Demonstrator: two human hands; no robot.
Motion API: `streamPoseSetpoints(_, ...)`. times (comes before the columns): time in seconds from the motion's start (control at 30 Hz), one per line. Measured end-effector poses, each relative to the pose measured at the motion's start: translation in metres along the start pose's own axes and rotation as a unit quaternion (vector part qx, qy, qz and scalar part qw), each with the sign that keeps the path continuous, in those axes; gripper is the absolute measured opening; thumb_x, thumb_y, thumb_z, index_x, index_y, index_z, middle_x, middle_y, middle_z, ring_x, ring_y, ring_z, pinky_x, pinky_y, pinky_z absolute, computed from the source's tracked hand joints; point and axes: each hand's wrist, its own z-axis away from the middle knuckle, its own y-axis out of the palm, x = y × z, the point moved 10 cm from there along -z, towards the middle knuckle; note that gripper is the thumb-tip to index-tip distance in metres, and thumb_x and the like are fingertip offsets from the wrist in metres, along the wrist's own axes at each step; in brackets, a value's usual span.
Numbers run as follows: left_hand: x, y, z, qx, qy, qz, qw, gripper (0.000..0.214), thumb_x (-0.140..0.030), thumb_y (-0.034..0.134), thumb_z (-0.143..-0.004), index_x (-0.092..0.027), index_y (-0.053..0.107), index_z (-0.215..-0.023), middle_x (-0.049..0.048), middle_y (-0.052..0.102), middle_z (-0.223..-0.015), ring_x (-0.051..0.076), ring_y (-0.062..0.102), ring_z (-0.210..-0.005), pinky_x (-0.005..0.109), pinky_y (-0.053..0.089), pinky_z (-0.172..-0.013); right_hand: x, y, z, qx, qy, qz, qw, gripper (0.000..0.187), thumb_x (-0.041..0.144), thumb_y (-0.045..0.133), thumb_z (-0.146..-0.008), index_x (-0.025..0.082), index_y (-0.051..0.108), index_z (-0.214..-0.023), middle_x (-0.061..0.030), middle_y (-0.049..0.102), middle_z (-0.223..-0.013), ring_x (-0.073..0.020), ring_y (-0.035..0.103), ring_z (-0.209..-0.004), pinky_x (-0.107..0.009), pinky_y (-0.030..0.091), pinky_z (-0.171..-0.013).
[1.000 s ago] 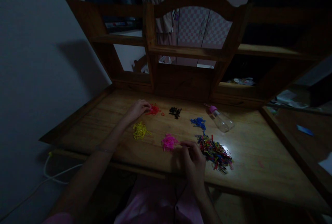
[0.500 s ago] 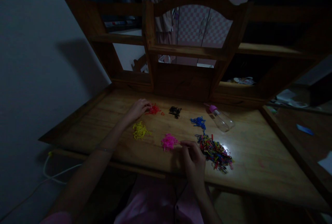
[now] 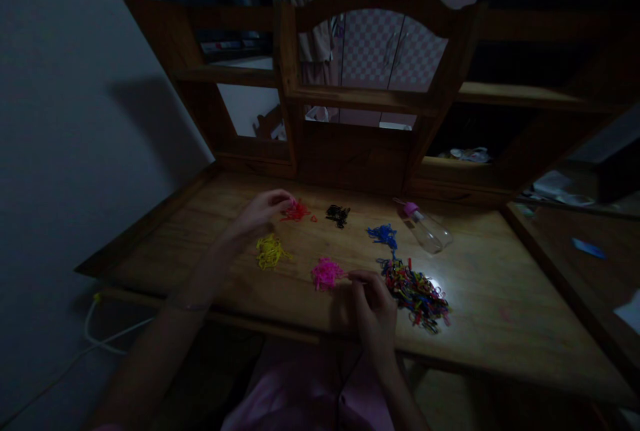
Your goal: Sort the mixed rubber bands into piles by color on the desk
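Observation:
My left hand (image 3: pixel 267 209) is at the far left pile of small red loops (image 3: pixel 297 210), thumb and fingertips drawn together at its edge. Whether a piece is between them, I cannot make out. My right hand (image 3: pixel 375 304) is closed in a pinch just right of the pile of small pink loops (image 3: pixel 326 274). A thin reddish piece (image 3: pixel 345 275) shows at its fingertips. Beside that hand lies a larger heap of mixed-colour loops (image 3: pixel 417 294). Separate piles of yellow loops (image 3: pixel 270 251), black loops (image 3: pixel 339 215) and blue loops (image 3: pixel 383 236) lie around.
A clear bottle with a pink cap (image 3: pixel 427 230) lies on its side behind the mixed heap. The wooden desk (image 3: pixel 500 271) has a shelf unit (image 3: pixel 355 98) along its back. A wall (image 3: pixel 100 151) stands at the left, with a white cable below.
My left hand has shifted and lifted slightly at the red pile, its wrist turning and forearm moving left. My right hand has stayed almost still by the pink pile.

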Motion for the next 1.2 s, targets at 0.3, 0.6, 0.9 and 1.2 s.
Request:
streamPoseSetpoints(0.3, -0.022, 0.070, 0.063, 0.100, -0.117, 0.212, 0.965, 0.022, -0.033, 0.072, -0.076, -0.016, 0.064, -0.087, 0.0043, 0.067, -0.083, 0.014, 0.062, -0.073, 0.028, 0.051, -0.075, 0.000, -0.001, 0.000, -0.002, 0.002, -0.003, 1.000, 0.015, 0.020, 0.052, -0.089, 0.020, 0.067, -0.090, -0.0028, 0.067, -0.092, -0.0183, 0.062, -0.089, -0.029, 0.046, -0.079)
streamPoseSetpoints(0.6, -0.016, 0.098, 0.098, 0.006, 0.017, -0.151, 0.988, 0.015, -0.031, 0.058, -0.087, -0.022, 0.071, -0.086, 0.0046, 0.068, -0.093, 0.020, 0.063, -0.092, 0.033, 0.049, -0.086, 0.001, 0.000, -0.001, -0.002, -0.002, -0.003, 1.000, 0.014, 0.019, 0.052, -0.089, 0.020, 0.067, -0.090, -0.0027, 0.067, -0.092, -0.0182, 0.061, -0.089, -0.029, 0.045, -0.079)
streamPoseSetpoints(0.9, -0.019, 0.099, 0.115, -0.061, -0.007, -0.148, 0.987, 0.016, -0.021, 0.058, -0.086, -0.025, 0.067, -0.098, 0.0027, 0.070, -0.103, 0.019, 0.065, -0.096, 0.032, 0.050, -0.087, 0.019, 0.010, 0.003, 0.026, -0.063, 0.057, 0.996, 0.017, 0.017, 0.050, -0.091, 0.022, 0.064, -0.098, -0.0049, 0.064, -0.098, -0.0195, 0.059, -0.093, -0.033, 0.047, -0.082)
streamPoseSetpoints(1.2, -0.019, 0.106, 0.120, -0.043, 0.048, -0.208, 0.976, 0.020, -0.024, 0.058, -0.089, -0.029, 0.066, -0.106, 0.0024, 0.060, -0.106, 0.018, 0.059, -0.101, 0.031, 0.048, -0.092, 0.045, 0.048, 0.020, 0.128, -0.207, 0.192, 0.951, 0.032, 0.013, 0.053, -0.087, 0.023, 0.063, -0.116, -0.0094, 0.059, -0.124, -0.0268, 0.047, -0.119, -0.049, 0.042, -0.100)
